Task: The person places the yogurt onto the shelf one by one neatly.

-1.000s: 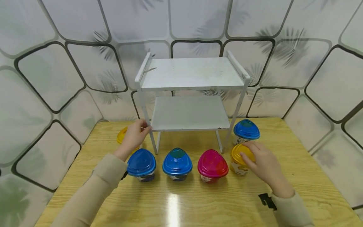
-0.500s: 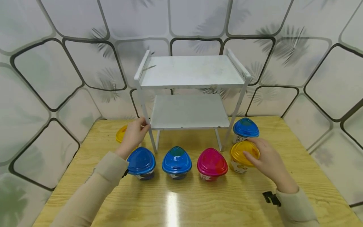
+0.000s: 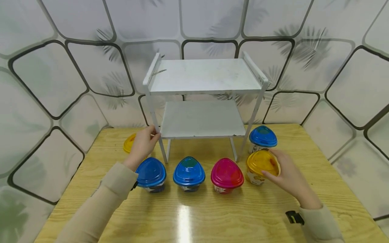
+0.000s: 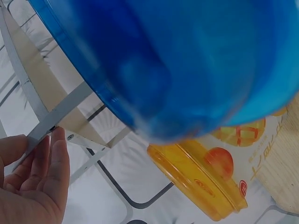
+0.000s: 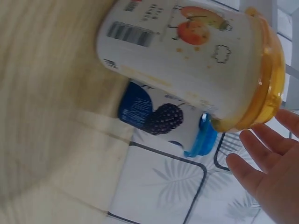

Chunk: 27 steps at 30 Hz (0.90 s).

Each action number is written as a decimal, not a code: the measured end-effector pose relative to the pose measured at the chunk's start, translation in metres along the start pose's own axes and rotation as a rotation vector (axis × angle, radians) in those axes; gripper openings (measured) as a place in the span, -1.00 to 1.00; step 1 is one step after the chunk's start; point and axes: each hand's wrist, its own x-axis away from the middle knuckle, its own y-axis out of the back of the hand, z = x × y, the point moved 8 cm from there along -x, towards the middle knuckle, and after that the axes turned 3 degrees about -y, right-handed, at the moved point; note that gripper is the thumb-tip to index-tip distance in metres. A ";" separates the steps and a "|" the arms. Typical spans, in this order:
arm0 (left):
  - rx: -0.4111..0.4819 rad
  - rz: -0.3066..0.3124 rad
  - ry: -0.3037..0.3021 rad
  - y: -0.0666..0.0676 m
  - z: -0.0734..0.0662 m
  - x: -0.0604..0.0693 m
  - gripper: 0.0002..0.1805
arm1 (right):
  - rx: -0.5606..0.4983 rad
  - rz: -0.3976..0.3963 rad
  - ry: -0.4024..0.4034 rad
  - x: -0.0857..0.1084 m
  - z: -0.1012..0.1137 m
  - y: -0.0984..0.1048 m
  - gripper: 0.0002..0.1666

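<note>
My left hand (image 3: 144, 142) grips the left front leg of a small white two-tier shelf (image 3: 203, 119), thumb and fingers around the bar in the left wrist view. At the shelf's right, my right hand (image 3: 288, 173) is beside a yellow-lidded cup (image 3: 262, 165), its fingers extended along the lid's right edge. That cup stands upright, with printed fruit and a barcode on its white side (image 5: 182, 56); the fingertips lie very near or against the lid, and I cannot tell which.
Along the shelf's front stand two blue-lidded cups (image 3: 151, 172) and a pink-lidded cup (image 3: 227, 173). Another blue-lidded cup (image 3: 263, 136) stands behind the right yellow one. A second yellow-lidded cup (image 4: 196, 175) is partly hidden behind my left hand. Patterned fabric walls surround the wooden table (image 3: 212, 219).
My right hand has slid rightward off the top of the yellow lid, and its fingers have spread. My left hand keeps its hold on the shelf leg. The cups stay put.
</note>
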 end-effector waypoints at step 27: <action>0.014 0.007 0.017 -0.002 0.001 0.001 -0.88 | -0.556 0.167 -0.361 0.026 -0.058 -0.044 0.20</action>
